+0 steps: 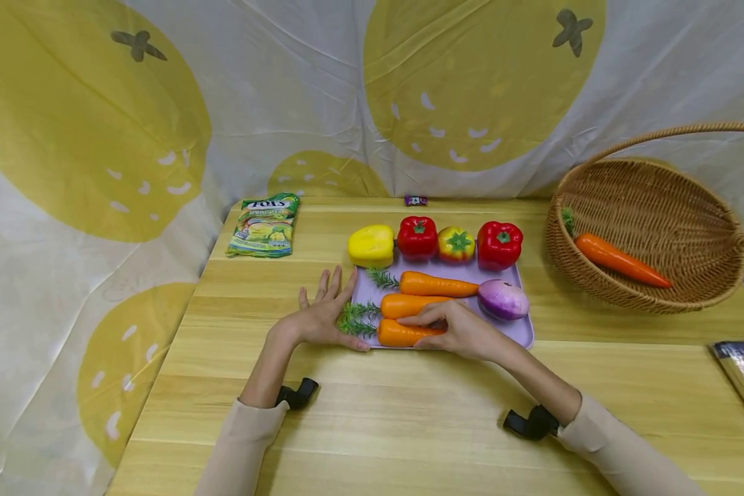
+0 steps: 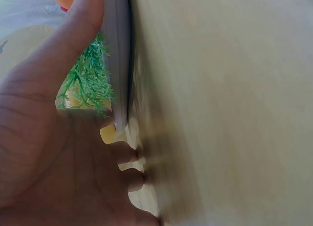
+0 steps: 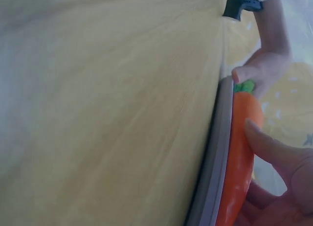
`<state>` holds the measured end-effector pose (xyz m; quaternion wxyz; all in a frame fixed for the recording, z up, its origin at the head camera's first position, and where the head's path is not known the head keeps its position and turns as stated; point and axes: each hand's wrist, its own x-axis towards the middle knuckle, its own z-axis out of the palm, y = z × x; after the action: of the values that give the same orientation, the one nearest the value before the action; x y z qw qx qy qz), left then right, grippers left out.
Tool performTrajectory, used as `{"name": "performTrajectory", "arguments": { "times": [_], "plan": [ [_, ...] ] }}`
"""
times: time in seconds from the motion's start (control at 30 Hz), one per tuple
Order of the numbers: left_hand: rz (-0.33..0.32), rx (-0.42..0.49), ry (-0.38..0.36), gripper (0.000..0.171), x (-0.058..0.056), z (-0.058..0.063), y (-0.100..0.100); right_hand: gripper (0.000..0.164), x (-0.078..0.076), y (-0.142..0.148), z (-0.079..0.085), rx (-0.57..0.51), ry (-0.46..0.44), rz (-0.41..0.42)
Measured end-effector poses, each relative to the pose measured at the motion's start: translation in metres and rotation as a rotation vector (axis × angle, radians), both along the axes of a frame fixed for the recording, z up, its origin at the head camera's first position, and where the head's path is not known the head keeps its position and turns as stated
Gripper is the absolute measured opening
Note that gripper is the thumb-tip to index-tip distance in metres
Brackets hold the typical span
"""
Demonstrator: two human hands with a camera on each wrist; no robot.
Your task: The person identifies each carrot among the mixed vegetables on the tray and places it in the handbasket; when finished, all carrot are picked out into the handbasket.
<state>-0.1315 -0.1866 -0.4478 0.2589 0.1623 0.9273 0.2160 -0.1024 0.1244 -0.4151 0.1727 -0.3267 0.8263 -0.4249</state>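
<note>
At the lower centre of the head view, the right hand (image 1: 465, 331) curls its fingers around the nearest carrot (image 1: 403, 334) on the purple tray (image 1: 523, 331), hiding the carrot's tip. The left hand (image 1: 322, 313) lies spread at the tray's left edge; its thumb touches the green leaves (image 1: 353, 320). The wrist views are blurred.

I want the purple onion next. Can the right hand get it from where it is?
Probably yes. The right hand rests on the nearest carrot, and the purple onion lies just beside it on the same tray, uncovered.
</note>
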Motion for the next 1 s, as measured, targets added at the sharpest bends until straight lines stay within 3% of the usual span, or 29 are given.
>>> {"name": "performTrajectory", "arguments": {
  "times": [0.23,0.6,0.83,1.0],
  "plan": [
    [0.000,0.041,-0.015,0.145,0.005,0.010,0.003,0.040,0.001,0.001,0.000,0.007,-0.001,-0.002],
    [0.004,0.001,-0.016,0.149,0.000,0.002,0.000,0.041,0.003,0.000,0.005,0.005,0.028,0.007],
    [-0.003,0.027,-0.025,0.148,0.006,0.018,0.004,0.038,0.005,0.009,0.019,0.016,0.077,-0.027],
    [0.001,0.055,-0.031,0.145,0.009,0.027,0.006,0.039,0.004,0.019,0.031,-0.030,0.058,-0.042]
  ]
}}
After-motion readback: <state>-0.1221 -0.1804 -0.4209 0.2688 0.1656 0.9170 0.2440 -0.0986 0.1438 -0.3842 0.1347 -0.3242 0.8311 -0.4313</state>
